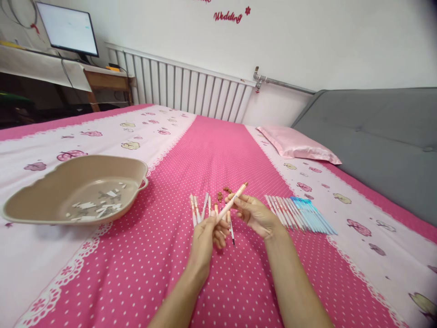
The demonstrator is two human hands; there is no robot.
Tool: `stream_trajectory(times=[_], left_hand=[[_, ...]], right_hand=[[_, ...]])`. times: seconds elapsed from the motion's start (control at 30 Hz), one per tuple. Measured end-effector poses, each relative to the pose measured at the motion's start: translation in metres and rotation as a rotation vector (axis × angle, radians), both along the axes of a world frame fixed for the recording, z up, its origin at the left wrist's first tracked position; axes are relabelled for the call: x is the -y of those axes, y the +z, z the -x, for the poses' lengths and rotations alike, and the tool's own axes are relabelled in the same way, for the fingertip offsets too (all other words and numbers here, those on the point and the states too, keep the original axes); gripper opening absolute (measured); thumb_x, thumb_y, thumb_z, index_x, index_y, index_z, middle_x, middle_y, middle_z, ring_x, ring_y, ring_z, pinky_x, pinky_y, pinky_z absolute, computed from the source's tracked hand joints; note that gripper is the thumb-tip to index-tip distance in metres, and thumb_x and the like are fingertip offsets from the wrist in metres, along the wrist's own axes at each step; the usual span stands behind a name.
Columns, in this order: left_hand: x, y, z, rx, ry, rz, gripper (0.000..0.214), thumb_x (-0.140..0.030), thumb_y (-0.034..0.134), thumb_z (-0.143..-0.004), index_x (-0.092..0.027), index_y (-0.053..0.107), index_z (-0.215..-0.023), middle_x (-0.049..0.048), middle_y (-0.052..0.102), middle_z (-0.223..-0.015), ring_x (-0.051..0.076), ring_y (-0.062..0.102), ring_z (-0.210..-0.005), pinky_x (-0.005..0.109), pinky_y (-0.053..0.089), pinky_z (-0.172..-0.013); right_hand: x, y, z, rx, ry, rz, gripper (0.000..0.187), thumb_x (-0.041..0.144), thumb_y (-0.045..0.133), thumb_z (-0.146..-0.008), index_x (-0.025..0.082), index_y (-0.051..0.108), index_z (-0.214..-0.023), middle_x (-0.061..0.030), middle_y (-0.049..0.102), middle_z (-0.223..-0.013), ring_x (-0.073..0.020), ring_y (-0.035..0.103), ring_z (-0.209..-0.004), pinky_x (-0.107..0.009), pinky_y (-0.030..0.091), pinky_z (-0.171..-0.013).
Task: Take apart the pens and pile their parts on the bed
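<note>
A pale pink pen point(225, 209) with a brown tip slants up to the right between my hands. My left hand point(206, 234) has its fingers closed round the pen's lower end. Near the upper end, my right hand point(254, 213) pinches the barrel between thumb and fingers. Just left of my hands lie several loose pen parts point(195, 210). Small brown pieces point(220, 197) sit on the bedspread beyond the pen. Below my hands a thin refill with a dark tip point(232, 234) shows, its upper part hidden by my left hand.
At right, pink pens point(282, 213) and blue pens point(312, 216) lie in a neat row. A beige basin point(78, 175) with white and grey scraps stands at left on the pink bedspread point(143, 273). Farther back are a pink pillow point(297, 143), a grey headboard point(372, 123) and a radiator point(184, 86).
</note>
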State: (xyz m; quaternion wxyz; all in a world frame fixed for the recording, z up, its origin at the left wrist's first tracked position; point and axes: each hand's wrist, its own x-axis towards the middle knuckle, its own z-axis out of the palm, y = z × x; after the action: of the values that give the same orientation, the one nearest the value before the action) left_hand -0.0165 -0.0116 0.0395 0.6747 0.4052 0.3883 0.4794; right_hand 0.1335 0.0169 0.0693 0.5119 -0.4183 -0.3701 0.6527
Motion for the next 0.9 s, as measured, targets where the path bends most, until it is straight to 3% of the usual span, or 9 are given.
stream_trajectory(times=[0.1,0.2,0.33,0.5,0.6,0.9], left_hand=[[0.0005,0.0001,-0.001,-0.125,0.168,-0.127,0.041,-0.044,0.065,-0.065,-0.015,0.055,-0.092,-0.0013,0.059,-0.062,0.008,0.05,-0.046,0.019,0.041,-0.045],[0.0006,-0.0003,-0.0018,-0.161,0.246,-0.185,0.034,-0.038,0.067,-0.064,-0.016,0.054,-0.086,-0.0038,0.055,-0.059,0.008,0.052,-0.049,0.018,0.041,-0.045],[-0.0001,-0.0005,-0.0008,-0.139,0.183,-0.186,0.028,-0.042,0.058,-0.073,-0.015,0.057,-0.073,-0.0037,0.053,-0.052,0.006,0.047,-0.042,0.017,0.037,-0.043],[-0.0009,-0.0014,0.0013,-0.119,0.141,-0.063,0.046,-0.054,0.047,-0.075,-0.013,0.054,-0.055,-0.0014,0.05,-0.04,0.006,0.041,-0.032,0.017,0.03,-0.036],[-0.001,-0.0022,0.002,-0.089,0.162,0.011,0.052,-0.058,0.043,-0.075,-0.013,0.054,-0.053,-0.0005,0.05,-0.038,0.007,0.042,-0.031,0.018,0.03,-0.036],[-0.0007,-0.0035,0.0013,-0.134,0.19,-0.029,0.05,-0.058,0.045,-0.075,-0.013,0.055,-0.054,-0.001,0.051,-0.038,0.007,0.042,-0.032,0.018,0.031,-0.036]], right_hand=[[0.0004,0.0006,0.0006,0.013,-0.048,-0.021,0.019,0.022,0.072,-0.064,0.017,0.069,-0.083,-0.0016,0.065,-0.088,-0.005,0.057,-0.07,-0.009,0.043,-0.048],[0.0,0.0001,0.0001,0.02,-0.056,-0.021,0.02,0.022,0.073,-0.063,0.017,0.07,-0.082,-0.0019,0.065,-0.089,-0.005,0.057,-0.069,-0.009,0.042,-0.047],[-0.0008,0.0003,0.0011,0.009,-0.073,-0.029,0.019,0.021,0.073,-0.063,0.017,0.07,-0.082,-0.0021,0.065,-0.089,-0.0049,0.056,-0.069,-0.008,0.041,-0.046],[-0.0021,0.0013,0.0039,-0.014,-0.061,-0.034,0.018,0.021,0.072,-0.065,0.016,0.07,-0.083,-0.0017,0.066,-0.086,-0.0039,0.057,-0.066,-0.008,0.041,-0.045],[-0.0027,0.0011,0.0036,-0.053,-0.071,-0.04,0.019,0.02,0.072,-0.065,0.015,0.069,-0.083,-0.0016,0.067,-0.083,-0.0036,0.057,-0.064,-0.008,0.042,-0.045],[-0.0021,0.0026,-0.0021,-0.134,-0.124,-0.081,0.019,0.021,0.07,-0.069,0.014,0.066,-0.086,-0.003,0.069,-0.079,-0.0058,0.063,-0.059,-0.008,0.049,-0.046]])
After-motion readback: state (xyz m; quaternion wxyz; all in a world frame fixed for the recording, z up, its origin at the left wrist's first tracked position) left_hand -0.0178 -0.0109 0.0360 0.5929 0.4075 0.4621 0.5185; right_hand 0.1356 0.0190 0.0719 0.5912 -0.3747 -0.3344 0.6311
